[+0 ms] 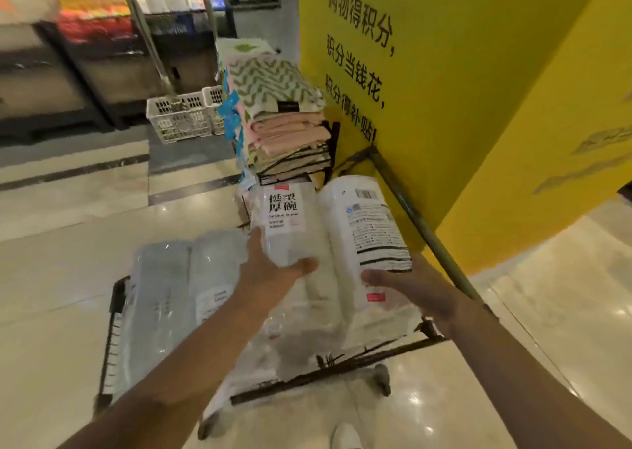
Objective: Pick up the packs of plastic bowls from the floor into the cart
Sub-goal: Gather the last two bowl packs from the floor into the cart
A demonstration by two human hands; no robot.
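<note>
A black wire cart (111, 325) stands on the floor, filled with clear packs of plastic bowls (164, 298). My left hand (273, 270) grips the near end of a clear pack with a white label in black characters (284, 222), held above the cart. My right hand (407, 284) holds the underside of a white pack with a barcode label (369, 229) beside it, its fingers mostly hidden beneath the pack. Both packs point away from me, over the cart's far end.
A wire rack with folded pink and green towels (284, 120) stands just beyond the cart. A yellow pillar with black writing (444, 89) rises on the right, and the cart's metal handle bar (420, 222) runs along it. White plastic crates (181, 116) sit on the floor ahead on the left.
</note>
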